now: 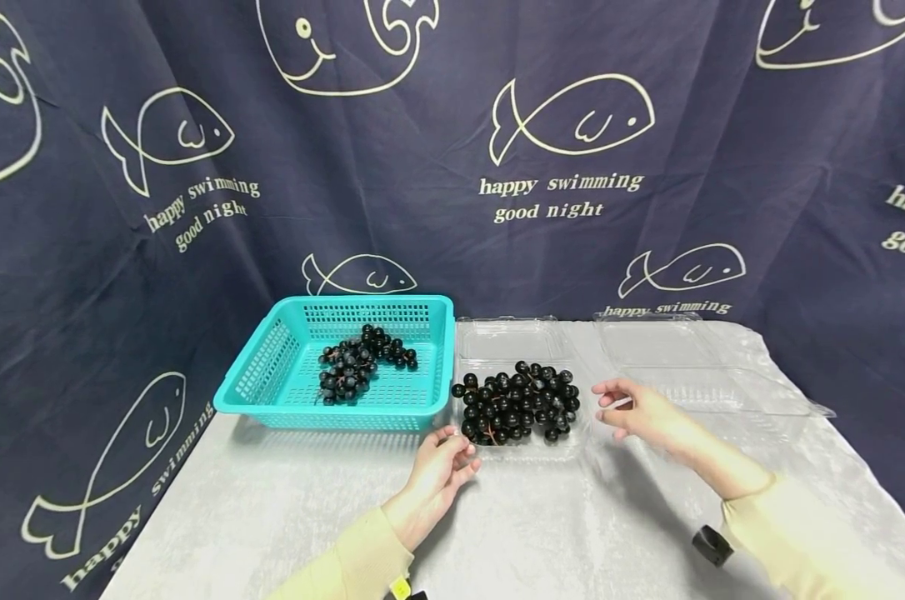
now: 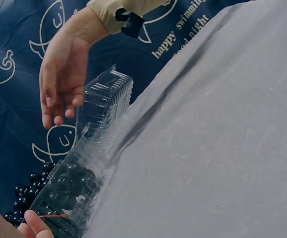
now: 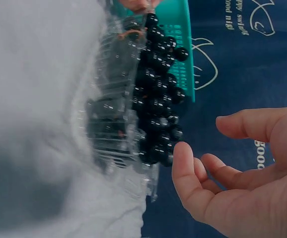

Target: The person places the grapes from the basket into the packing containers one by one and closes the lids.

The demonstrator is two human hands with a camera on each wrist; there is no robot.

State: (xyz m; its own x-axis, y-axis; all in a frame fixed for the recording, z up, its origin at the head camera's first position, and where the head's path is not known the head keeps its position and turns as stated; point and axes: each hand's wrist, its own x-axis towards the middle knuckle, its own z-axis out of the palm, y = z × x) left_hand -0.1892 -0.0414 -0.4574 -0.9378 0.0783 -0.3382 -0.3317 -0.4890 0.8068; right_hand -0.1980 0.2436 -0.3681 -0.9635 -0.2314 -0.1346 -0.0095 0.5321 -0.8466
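Note:
A heap of black grapes (image 1: 523, 404) fills the clear plastic clamshell box (image 1: 572, 452), rising above its rim, with the lid (image 1: 508, 340) folded open behind. My left hand (image 1: 436, 475) grips the box at its front left corner; in the left wrist view only some left fingers (image 2: 36, 225) show beside the wall. To the right of the box, my right hand (image 1: 647, 417) hovers with loosely bent fingers and holds nothing. In the right wrist view its fingertips are apart from the grapes (image 3: 158, 94).
A turquoise plastic basket (image 1: 332, 410) stands left of the box, with more black grapes (image 1: 351, 367) inside. At the right lies a second clear clamshell box (image 1: 692, 379), opened out. A pale cloth (image 1: 512, 533) covers the table, and a dark blue fish-print curtain (image 1: 422, 208) hangs behind.

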